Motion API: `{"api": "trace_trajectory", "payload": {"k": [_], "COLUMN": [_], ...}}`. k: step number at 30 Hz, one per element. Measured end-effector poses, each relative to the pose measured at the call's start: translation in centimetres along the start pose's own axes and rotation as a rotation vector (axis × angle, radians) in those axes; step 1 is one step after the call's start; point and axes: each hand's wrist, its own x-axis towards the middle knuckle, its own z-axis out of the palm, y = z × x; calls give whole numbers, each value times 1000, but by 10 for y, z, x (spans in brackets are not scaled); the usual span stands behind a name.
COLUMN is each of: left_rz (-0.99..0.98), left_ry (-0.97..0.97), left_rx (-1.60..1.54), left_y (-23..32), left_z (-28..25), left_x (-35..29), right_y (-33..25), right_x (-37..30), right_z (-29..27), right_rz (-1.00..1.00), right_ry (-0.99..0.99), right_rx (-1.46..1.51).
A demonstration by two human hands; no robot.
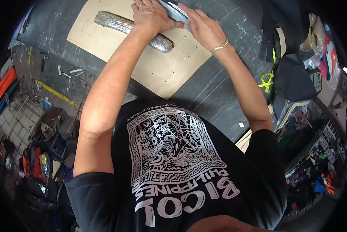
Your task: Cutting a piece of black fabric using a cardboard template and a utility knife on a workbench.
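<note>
A tan pattern board [142, 73], dotted with small holes and drawn lines, lies on dark sheet material [216, 83]. Across the board rests a long weight [115, 22] wrapped in shiny tape; my left forearm hides its middle. My left hand [152, 16] lies flat, fingers stretched, by the board's far edge, its thumb toward my right hand. My right hand [206, 29] is closed around a slim white pen-like stick [178, 8], which points up and left along that edge. Under the stick shows a grey-blue strip [172, 14]; I cannot tell what it is.
White scraps [69, 72] lie at the left. A yellow tape measure [266, 82] hangs at the right edge, beside black material [295, 75]. Cluttered bags and bundles [45, 162] fill the lower left, and a rack with goods [312, 158] stands at the lower right.
</note>
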Motion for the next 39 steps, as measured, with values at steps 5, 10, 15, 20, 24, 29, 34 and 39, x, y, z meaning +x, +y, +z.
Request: {"api": "trace_trajectory", "payload": {"k": [5,10,15,20,24,29,34,39], "left_rz": [-9,2,-277,-440,-230,-444,-438,193], "left_ry": [59,279,-183,-333,-255,-326,-309,551], "left_rx": [-78,-29,340,645,281,650,683,922], "left_y": [-25,-44,29,41,17,44,42,-23], "left_z": [9,29,-8,-13,-25,-8,-2,27], "left_x": [-3,-4,19,25,6,26,23,3], "right_y": [-10,-14,-11,-30,-5,10,23,34], "right_x": [13,19,15,12,-21,-81,-147,-176], "right_z": [-2,-1,-2,-19,-7,-23,-43,-58], "right_rz": [-65,-107,-40,187,78,166,256,305], "right_ry": [-41,-58,-86,-309,-153,-176,-180,-199], "right_rx": [-27,-41,-77,-49,-90,-49,-40,-78]}}
